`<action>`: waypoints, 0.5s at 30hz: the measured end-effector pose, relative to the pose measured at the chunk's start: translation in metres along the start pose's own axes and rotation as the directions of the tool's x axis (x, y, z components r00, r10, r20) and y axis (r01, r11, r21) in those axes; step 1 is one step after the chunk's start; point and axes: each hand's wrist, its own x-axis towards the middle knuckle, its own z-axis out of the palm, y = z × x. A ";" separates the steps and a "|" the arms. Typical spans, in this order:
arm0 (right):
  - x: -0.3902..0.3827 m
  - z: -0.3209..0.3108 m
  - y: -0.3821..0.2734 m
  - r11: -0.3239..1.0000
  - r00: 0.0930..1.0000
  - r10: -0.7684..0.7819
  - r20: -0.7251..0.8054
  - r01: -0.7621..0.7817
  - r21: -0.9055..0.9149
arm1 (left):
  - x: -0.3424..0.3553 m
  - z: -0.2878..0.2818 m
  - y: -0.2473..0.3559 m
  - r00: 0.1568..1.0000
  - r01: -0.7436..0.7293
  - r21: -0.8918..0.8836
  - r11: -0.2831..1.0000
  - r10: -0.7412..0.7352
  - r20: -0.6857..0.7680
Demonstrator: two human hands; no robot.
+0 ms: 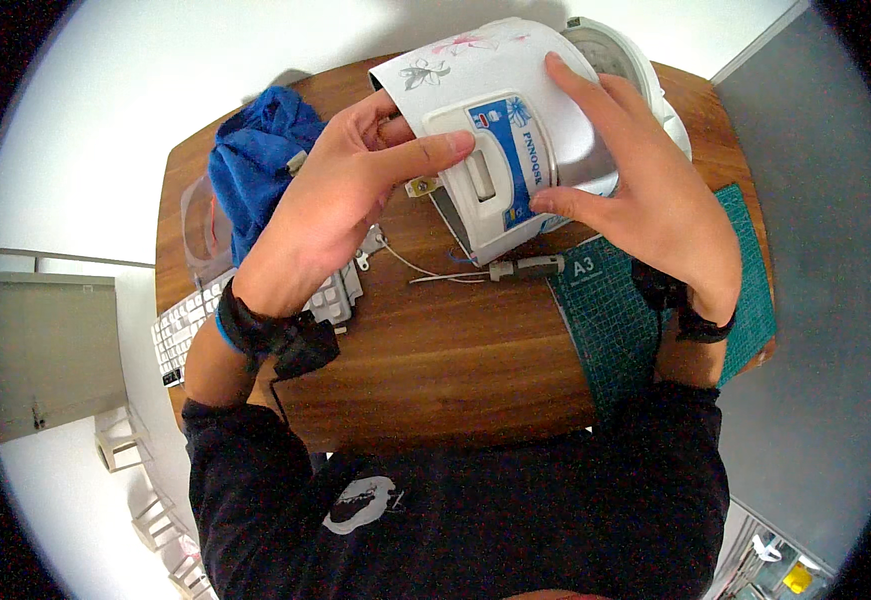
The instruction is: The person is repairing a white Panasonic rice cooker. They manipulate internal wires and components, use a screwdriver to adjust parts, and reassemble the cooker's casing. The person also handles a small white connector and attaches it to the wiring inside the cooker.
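Brown wood-grained table (455,370) beneath us, and we have the white, curved, flower-printed appliance shell (505,85) tilted over its far side, held from both sides, probably for balance. Our left hand (350,185), half-curled, pinches one edge; our right hand (650,190) spreads wide, grasping opposite. Nearer lies a green gridded cutting mat (610,325).

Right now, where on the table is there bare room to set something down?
Widest: the near middle of the table, bordered by the gray tool, green mat and black shirt. The mat's near-left part is bare too. Crowded: left, with keyboard and blue cloth; far side, where the left hand and right hand hold the white shell.
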 end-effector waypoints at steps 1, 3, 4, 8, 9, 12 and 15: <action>0.001 -0.001 -0.002 1.000 1.000 0.023 0.013 -0.023 0.004 | 0.000 0.000 0.000 1.000 0.000 0.010 1.000 0.000 -0.009; 0.001 -0.002 -0.003 0.999 0.999 0.035 0.017 -0.035 0.002 | 0.002 -0.004 -0.005 0.999 -0.041 0.001 0.999 0.041 0.001; 0.001 0.000 -0.003 1.000 1.000 0.024 0.007 -0.024 -0.002 | 0.002 -0.006 -0.005 0.998 -0.054 0.017 0.998 0.054 0.011; 0.004 0.003 -0.005 0.999 0.999 0.035 -0.012 -0.036 -0.040 | 0.003 -0.009 -0.005 0.995 -0.103 0.089 0.991 0.102 0.014; 0.005 0.004 -0.005 0.999 0.999 0.032 -0.018 -0.033 -0.037 | 0.002 -0.008 -0.005 0.994 -0.113 0.110 0.988 0.113 0.006; 0.004 0.005 -0.003 0.999 0.999 0.035 -0.035 -0.036 -0.041 | -0.001 -0.005 -0.006 0.984 -0.169 0.184 0.968 0.175 -0.017; 0.006 0.006 -0.005 0.998 0.998 0.025 -0.056 -0.028 -0.052 | -0.006 -0.014 -0.012 0.972 -0.221 0.295 0.930 0.236 -0.018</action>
